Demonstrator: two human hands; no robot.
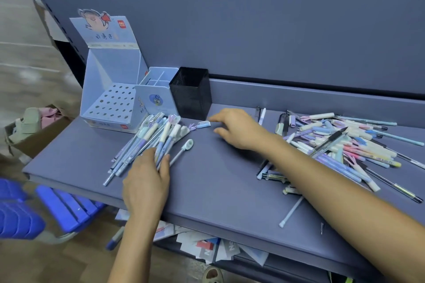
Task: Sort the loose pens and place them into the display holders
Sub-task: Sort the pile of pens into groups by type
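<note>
Grey-blue shelf [218,181] | my right hand [239,131] slack-fingered, empty | blue-capped pen [203,124] at its fingertips, lying crosswise, nearer this hand | left hand [146,179] laid over sorted bundle [156,135], clasp unclear | black mesh holder [190,96] just beyond fingertips

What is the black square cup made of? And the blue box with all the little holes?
The black square cup looks like fine mesh, probably metal though maybe plastic: its matte walls show a tiny grid. The blue box with holes looks like thin printed cardboard, smooth and slightly shiny: it has folded creases and a cartoon flap.
</note>
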